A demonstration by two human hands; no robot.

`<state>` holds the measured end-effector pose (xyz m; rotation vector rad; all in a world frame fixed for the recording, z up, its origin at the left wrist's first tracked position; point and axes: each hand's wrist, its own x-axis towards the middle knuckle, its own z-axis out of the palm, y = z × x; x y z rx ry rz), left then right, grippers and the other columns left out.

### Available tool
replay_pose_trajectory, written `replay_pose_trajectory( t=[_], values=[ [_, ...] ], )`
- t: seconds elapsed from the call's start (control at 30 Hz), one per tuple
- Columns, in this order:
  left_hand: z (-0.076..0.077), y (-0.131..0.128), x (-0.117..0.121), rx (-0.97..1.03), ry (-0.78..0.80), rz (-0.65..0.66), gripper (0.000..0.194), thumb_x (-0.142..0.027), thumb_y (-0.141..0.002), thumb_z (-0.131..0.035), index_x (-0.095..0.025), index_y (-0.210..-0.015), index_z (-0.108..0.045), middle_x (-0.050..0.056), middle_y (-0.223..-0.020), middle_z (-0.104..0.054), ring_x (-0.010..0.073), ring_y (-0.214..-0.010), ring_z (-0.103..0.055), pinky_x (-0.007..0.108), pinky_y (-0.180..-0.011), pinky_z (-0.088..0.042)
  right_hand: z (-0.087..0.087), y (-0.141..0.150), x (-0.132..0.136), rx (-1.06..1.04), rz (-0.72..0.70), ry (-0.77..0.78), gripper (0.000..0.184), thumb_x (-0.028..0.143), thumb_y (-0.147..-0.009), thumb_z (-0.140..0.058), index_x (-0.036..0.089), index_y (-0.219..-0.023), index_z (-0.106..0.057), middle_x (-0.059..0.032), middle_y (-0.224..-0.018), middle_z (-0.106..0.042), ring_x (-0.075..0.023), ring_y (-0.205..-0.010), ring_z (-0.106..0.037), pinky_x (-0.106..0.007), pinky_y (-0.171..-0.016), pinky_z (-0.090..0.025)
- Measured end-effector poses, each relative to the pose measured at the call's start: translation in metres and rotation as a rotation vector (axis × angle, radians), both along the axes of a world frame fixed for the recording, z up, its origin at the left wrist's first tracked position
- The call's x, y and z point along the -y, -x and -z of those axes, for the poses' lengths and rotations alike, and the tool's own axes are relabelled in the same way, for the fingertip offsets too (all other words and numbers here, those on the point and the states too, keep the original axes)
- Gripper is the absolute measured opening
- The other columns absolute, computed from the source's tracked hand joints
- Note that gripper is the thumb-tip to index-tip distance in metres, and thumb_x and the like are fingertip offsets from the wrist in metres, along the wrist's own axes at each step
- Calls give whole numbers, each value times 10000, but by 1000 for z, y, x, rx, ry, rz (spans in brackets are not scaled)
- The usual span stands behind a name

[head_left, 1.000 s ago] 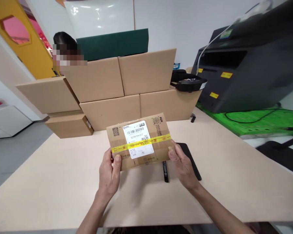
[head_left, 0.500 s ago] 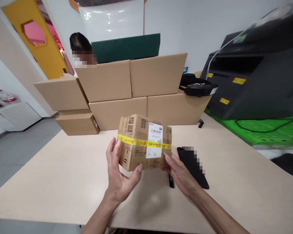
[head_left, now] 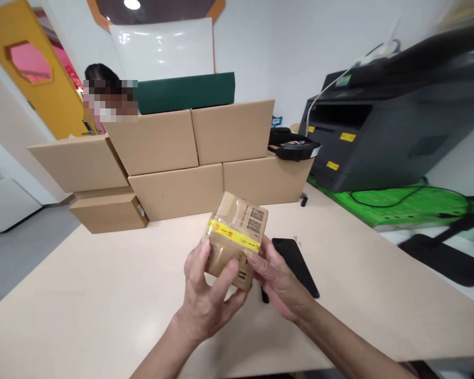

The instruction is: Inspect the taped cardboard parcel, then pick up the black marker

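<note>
Between my two hands, above the table point(head_left: 102, 295), is a small brown cardboard box point(head_left: 233, 252) wrapped with a band of yellow printed tape. The box is tilted, and a narrow side with printed codes faces me. My left hand point(head_left: 209, 295) grips its left and near edges, fingers curled and thumb on the near face. On the right side, my right hand point(head_left: 278, 279) holds it with the thumb on the face and the other fingers partly hidden behind. Just beyond my right hand lies a black phone point(head_left: 298, 266). A small black object point(head_left: 264, 296) shows partly beneath that hand.
Large cardboard boxes point(head_left: 174, 195) are stacked across the table's back, topped by a dark green box point(head_left: 187, 92). A black strapped item point(head_left: 296, 150) rests at their right end. A dark printer point(head_left: 351, 137) stands on a green base at right. A person point(head_left: 102, 95) is behind the stack.
The small box has been turned, so its white label no longer shows and a narrow side faces me. My left hand has closed more around it. The whole view has shifted.
</note>
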<state>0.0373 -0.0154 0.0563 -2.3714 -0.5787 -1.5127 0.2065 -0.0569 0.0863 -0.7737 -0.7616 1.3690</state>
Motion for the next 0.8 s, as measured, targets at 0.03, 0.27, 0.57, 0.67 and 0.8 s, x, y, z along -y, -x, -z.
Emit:
replay_pose_trajectory(
  t=[0.03,0.27,0.57,0.67,0.8],
  values=[
    [2,-1,3,11,25,49,930,-212,-755,-830,-322,-1539,-344,88,-1694,-129,360,-1514,-320,525,-1147,-457,1,-1,0,-23,13,25,722,495,-693,-895,312,-1301,-552,-69,-1356,-682,-302,-1338,-574,-476,-1154,-422],
    [7,-6,16,77,483,135,795,-342,-921,-680,-247,-1602,-282,177,-1616,-382,369,-1522,-317,602,-1197,-344,13,-10,7,-14,67,80,673,500,-672,-904,290,-1228,-587,-72,-1251,-737,-315,-1229,-653,-479,-1079,-494],
    [14,-27,29,-242,298,107,716,-200,-919,-640,-209,-1576,-353,156,-1602,-438,344,-1563,-209,585,-1232,-240,16,-50,17,137,78,76,823,506,-701,-890,295,-1386,-487,-97,-1409,-645,-322,-1337,-571,-469,-1131,-430],
    [26,-38,42,-316,248,148,640,-152,-887,-644,-181,-1499,-463,126,-1602,-451,339,-1584,-114,567,-1267,-101,23,-63,21,178,114,181,951,496,-623,-930,296,-1420,-451,-109,-1407,-634,-341,-1343,-560,-487,-1115,-443],
    [33,-35,43,-274,259,261,650,-172,-902,-636,-166,-1518,-431,100,-1603,-448,301,-1574,-179,511,-1290,-71,38,-72,29,284,143,140,1083,462,-640,-909,276,-1525,-313,-139,-1416,-607,-367,-1298,-586,-533,-1089,-462]
  ],
)
